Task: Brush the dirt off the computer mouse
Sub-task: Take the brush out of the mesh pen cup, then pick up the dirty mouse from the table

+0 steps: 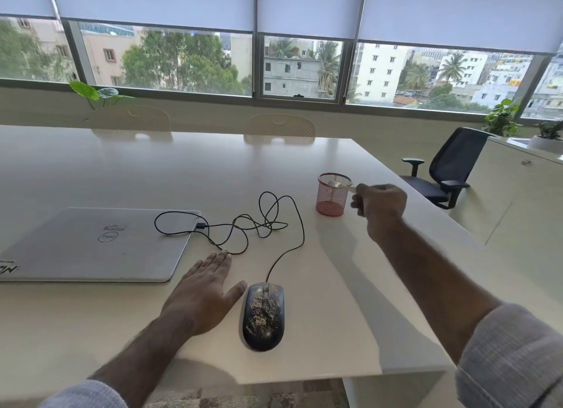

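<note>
The computer mouse (263, 315) lies near the front edge of the white table (350, 331), its black shell speckled with tan dirt (264, 308) across the buttons and back. Its cable (268, 221) runs away from the nose toward the far side, loops in a loose tangle on the tabletop, and ends at a plug on the right edge of a closed silver laptop (91, 244), which sits to the left of the mouse and a little farther back.

The left hand (202, 292) rests flat on the table just left of the mouse, fingers straight and together, thumb spread toward the mouse's front left corner; whether the thumb touches the shell cannot be told. The fingertips reach close to a bend of the cable.

The right hand (380, 205) is raised farther back and to the right, well apart from the mouse. Its fingers are curled round the pale handle of a brush (342, 185), whose far end lies over the rim of a red mesh cup (332, 199) standing on the table just left of that hand. The brush's head is blurred and partly inside the cup.

Beyond the table's right edge stands a black office chair (447, 170), and two pale chair backs show at the far side under the windows.
</note>
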